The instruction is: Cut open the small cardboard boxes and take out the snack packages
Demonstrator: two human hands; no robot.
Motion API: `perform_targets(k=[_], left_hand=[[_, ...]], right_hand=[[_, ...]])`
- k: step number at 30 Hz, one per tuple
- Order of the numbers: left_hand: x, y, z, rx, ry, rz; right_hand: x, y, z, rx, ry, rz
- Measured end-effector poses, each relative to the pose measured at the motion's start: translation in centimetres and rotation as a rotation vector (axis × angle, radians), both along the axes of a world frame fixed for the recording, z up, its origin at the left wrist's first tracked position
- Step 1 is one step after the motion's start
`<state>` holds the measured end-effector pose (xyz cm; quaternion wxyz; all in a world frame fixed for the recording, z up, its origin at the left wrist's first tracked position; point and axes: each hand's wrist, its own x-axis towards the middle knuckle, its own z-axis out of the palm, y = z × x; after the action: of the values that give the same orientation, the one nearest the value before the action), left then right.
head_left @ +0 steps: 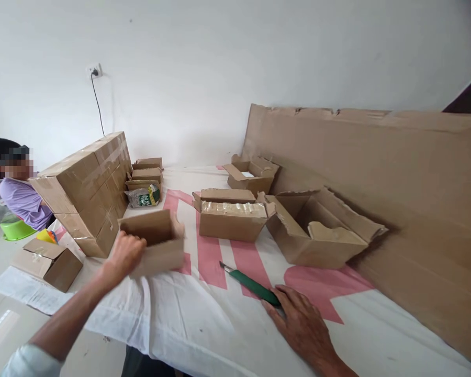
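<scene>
My left hand (127,254) grips the near left edge of a small open cardboard box (159,257), fingers closed over its wall. The box looks slightly blurred, and its inside is dark. At the table's front right, my right hand (301,323) has its thumb and fingers around the rear end of a green utility knife (255,287). The knife's blade end points away to the left, low over the cloth. Beyond it stands an open box (230,222) with shiny, clear-wrapped contents. To its right is a larger open box (317,248) with raised flaps.
Taped boxes (90,183) form a stack at the left. Several small open boxes (147,174) and a printed bag (143,197) stand behind it. Another box (49,262) sits at the left edge. A large cardboard sheet (361,157) leans right. A person (21,196) sits far left.
</scene>
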<state>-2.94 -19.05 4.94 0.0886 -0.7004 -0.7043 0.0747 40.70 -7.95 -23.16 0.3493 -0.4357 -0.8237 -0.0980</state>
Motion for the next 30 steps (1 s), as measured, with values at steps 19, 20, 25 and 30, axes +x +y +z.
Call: perform_targets(k=[19,20,25,30], left_hand=[[-9.7,11.8,-2.0,0.388,-0.049,0.304],[-9.2,11.1,-3.0,0.372,-0.077,0.333],[-9.5,10.2,-7.3,0.223,-0.265,0.547],[-10.6,14.7,-8.9,0.205,-0.426,0.650]], right_hand=[[-0.1,0.0,1.7,0.109,-0.036,0.016],[-0.1,0.0,1.7,0.101,-0.029,0.020],[-0.1,0.0,1.3,0.067,0.007,0.019],[0.1,0.0,0.9,0.014,0.003,-0.001]])
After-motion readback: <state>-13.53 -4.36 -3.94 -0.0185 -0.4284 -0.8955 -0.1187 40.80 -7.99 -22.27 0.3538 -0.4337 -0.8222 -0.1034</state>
